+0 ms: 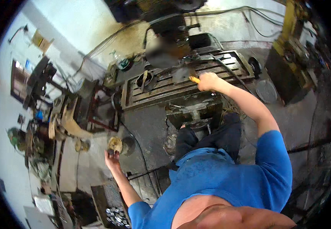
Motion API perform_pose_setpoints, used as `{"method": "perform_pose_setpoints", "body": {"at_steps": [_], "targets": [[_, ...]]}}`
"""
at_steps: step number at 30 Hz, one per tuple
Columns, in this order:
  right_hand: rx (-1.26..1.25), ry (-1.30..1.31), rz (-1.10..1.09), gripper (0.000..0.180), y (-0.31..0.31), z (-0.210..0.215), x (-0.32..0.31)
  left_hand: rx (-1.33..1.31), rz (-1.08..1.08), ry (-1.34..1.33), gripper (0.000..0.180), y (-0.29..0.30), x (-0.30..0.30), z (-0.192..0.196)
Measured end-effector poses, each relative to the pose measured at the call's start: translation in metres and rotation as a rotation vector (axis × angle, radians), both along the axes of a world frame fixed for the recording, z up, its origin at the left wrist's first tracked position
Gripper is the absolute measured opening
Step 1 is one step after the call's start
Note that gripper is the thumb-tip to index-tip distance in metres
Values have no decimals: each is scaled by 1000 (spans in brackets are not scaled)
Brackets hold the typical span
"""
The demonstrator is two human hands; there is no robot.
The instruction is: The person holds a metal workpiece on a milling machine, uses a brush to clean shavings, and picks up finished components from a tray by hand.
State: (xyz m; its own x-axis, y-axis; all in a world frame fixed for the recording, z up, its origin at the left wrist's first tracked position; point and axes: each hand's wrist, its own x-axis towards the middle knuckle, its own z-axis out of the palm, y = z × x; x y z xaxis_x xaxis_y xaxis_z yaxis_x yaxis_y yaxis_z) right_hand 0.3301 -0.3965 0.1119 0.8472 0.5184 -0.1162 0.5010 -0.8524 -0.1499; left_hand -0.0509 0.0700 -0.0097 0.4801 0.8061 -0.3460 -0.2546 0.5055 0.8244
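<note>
My right hand (208,81) is closed around a yellow handle (194,79) over the slotted machine table (135,100). The tool's far end is blurred, so its kind does not show. Out to the left, my left hand (113,162) holds a small dark block-like piece (114,154) at its fingertips, by a round tub (115,142) with yellowish contents. On the left part of the table stands a dark round bowl (149,86), with a flat wooden-looking stick (145,79) across it.
A dark machine head (167,24) rises behind the table. Below my left forearm, a box holds several shiny metal pieces (116,216). A dark cable (140,152) runs over the floor. A yellowish machine (287,49) stands at the right; a green bottle (124,63) is at the back.
</note>
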Motion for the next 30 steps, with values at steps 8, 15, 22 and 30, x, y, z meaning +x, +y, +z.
{"method": "perform_pose_setpoints", "body": {"at_steps": [8,15,22,30], "targets": [[30,192,544,36,98,1,-163,-66,-233,-114,26,-94,92,-15],[167,284,560,32,135,-28,-183,-95,-148,-86,19,-97,61,-41],[78,389,531,39,128,-21,-173,755,-180,246,20,-109,78,-21],[144,366,509,38,94,-8,-158,550,-255,250,19,-112,117,3]]}}
